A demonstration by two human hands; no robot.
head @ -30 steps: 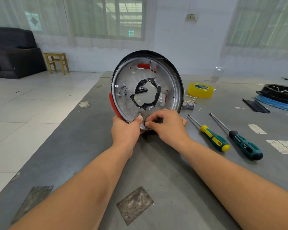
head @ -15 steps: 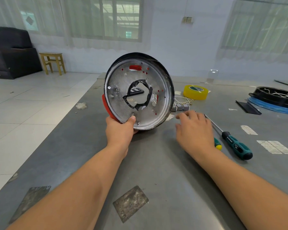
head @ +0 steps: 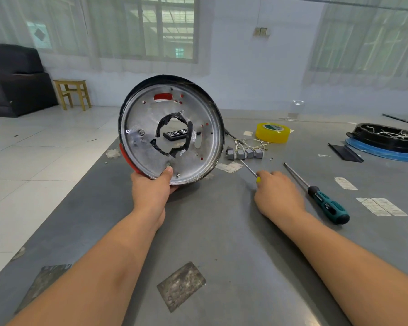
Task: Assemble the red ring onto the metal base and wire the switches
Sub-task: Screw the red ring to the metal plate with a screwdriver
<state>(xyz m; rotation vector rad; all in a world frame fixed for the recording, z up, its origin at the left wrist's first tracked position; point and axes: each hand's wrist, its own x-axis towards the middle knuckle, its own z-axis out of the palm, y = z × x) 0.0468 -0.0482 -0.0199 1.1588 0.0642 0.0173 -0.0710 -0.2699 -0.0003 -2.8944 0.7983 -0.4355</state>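
Observation:
My left hand (head: 152, 185) grips the bottom rim of the round metal base (head: 149, 128), held upright on edge above the table with its silver underside toward me. The red ring (head: 125, 156) shows behind the base at the lower left rim and through a slot near the top. My right hand (head: 277, 195) closes over the yellow-handled screwdriver (head: 247, 167) lying on the table; only its shaft and a bit of yellow show. A row of grey switches (head: 245, 153) with thin wires lies just right of the base.
A green-handled screwdriver (head: 325, 203) lies right of my right hand. A yellow tape roll (head: 272, 132) sits behind the switches. A black ring on a blue disc (head: 386, 142) and a black strip (head: 345, 152) are at the far right. The grey table's (head: 222, 243) edge runs along the left.
My right hand left the base's lower rim, moved right and down to the table, and closed on the yellow screwdriver. My left hand alone now holds the base.

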